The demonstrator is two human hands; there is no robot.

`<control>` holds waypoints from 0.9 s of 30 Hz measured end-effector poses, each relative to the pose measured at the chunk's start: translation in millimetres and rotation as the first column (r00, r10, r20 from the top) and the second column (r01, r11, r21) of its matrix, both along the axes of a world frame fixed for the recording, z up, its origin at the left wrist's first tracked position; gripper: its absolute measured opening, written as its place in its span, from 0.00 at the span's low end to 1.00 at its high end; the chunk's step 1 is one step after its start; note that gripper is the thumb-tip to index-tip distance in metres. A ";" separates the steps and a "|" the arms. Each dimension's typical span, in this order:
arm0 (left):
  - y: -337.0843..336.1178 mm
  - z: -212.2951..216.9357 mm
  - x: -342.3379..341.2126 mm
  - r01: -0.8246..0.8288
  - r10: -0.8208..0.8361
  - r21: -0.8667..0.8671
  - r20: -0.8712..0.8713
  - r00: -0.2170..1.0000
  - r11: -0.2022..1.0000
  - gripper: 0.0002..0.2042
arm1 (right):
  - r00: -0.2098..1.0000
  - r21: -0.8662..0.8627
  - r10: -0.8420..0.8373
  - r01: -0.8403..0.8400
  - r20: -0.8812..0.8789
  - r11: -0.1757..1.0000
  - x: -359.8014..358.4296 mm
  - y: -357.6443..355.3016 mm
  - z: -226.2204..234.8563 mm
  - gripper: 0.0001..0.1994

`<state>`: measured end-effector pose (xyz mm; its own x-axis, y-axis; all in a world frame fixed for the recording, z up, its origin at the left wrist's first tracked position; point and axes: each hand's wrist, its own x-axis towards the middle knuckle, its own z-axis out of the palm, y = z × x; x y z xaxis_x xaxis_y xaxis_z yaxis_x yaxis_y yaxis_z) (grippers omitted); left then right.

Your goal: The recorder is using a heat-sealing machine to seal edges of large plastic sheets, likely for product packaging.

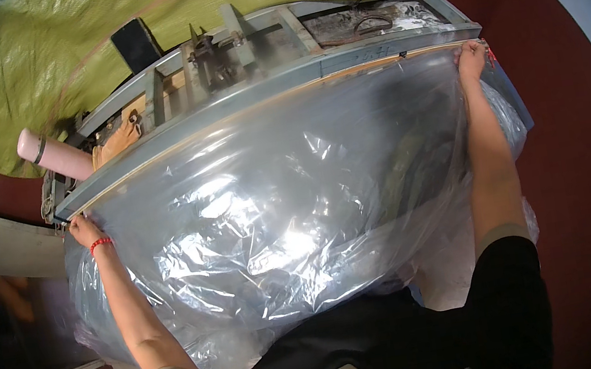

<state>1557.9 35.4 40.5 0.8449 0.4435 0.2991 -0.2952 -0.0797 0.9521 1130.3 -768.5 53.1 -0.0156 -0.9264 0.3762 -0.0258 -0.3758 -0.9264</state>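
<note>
A wide sheet of clear plastic film (295,184) stretches between my hands, shiny and creased, and hangs down in front of my body. At the left end, my left hand (86,229), with a red beaded bracelet at its wrist, pinches the film's upper edge. My right hand (472,60) is closed on the film's edge at the far right. Both hands are close against the front rail of a long grey metal frame (250,88). A thin tan strip runs along that rail, just above the film's edge. The fingertips are partly hidden.
On the frame's left part lie a pink bottle (54,153) and a tan work glove (119,138). A dark phone-like slab (135,45) leans behind, near a metal clamp mechanism (211,56). Yellow-green woven sheeting (63,59) covers the back. Dark red floor (572,143) shows at right.
</note>
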 end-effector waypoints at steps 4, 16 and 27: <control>-13.5 15.2 -22.7 0.093 -0.099 -0.093 -0.061 0.993 0.991 0.04 | 0.989 -0.038 0.139 -0.141 -0.050 0.989 -16.6 7.4 9.6 0.09; -21.8 109.9 -191.0 0.568 -0.592 0.322 -0.029 0.806 0.758 0.02 | 0.543 -0.753 -0.818 0.454 -0.190 0.476 -120.7 123.2 86.8 0.11; 13.6 156.3 -279.6 0.629 -0.671 0.344 0.002 0.742 0.697 0.02 | 0.285 -0.438 0.775 -0.899 -0.564 0.012 145.9 526.2 104.8 0.16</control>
<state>1278.3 49.0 196.8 0.8363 -0.3336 0.4350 -0.4902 -0.0998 0.8659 1276.2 -242.3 157.9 0.7031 0.2146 0.6779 0.6385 -0.6100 -0.4692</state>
